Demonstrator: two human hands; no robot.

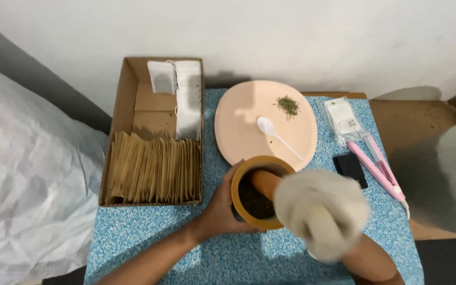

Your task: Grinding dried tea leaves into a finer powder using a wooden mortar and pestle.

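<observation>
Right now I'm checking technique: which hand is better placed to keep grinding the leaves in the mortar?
Probably the right hand: gloved, it grips the pestle, whose tip sits in the wooden mortar. The left hand is wrapped around the mortar's side, steadying it.

At lower centre of the frame, the bare left hand (pixel 218 211) cups a round wooden mortar (pixel 259 191) of dark crushed leaves. The right hand (pixel 320 211), blurred and apparently gloved in pale cloth, grips the wooden pestle (pixel 264 181) inside it.
</observation>
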